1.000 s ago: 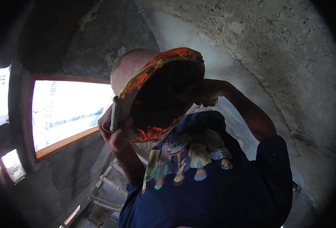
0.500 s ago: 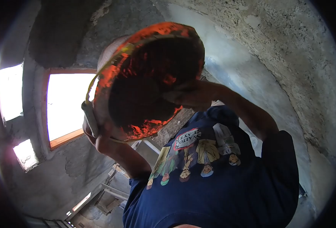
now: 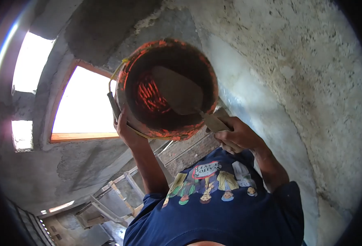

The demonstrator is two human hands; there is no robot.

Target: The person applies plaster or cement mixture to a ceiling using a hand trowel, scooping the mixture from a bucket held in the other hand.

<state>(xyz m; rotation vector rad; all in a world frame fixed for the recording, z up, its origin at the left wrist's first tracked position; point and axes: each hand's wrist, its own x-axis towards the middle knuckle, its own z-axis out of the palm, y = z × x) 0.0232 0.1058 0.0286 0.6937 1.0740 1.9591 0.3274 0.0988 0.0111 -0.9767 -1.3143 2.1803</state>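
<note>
An orange bucket [image 3: 209, 82], its rim smeared with dark material, is tilted with its mouth toward the camera. My left hand [image 3: 128, 132] is closed on the bucket's lower left side, just below the grip of its yellow wire handle [image 3: 114, 105]. Over at the lower right rim, my right hand [image 3: 239, 136] is wrapped round the handle of a trowel [image 3: 178, 91]. The trowel's broad grey blade lies across the bucket's mouth. Orange streaks show on the dark inner surface of the bucket; any contents are too dark to tell.
Rough plastered wall [image 3: 295, 74] runs along the right. An orange-framed window opening [image 3: 84, 104] is at the left, with smaller openings beside it. Wooden planks [image 3: 191, 155] lie below the bucket, and a wooden frame structure [image 3: 117, 197] stands at the lower left.
The bucket has turned its mouth more toward the camera. My right hand has moved down and right from the bucket's mouth, and the trowel blade now shows clearly.
</note>
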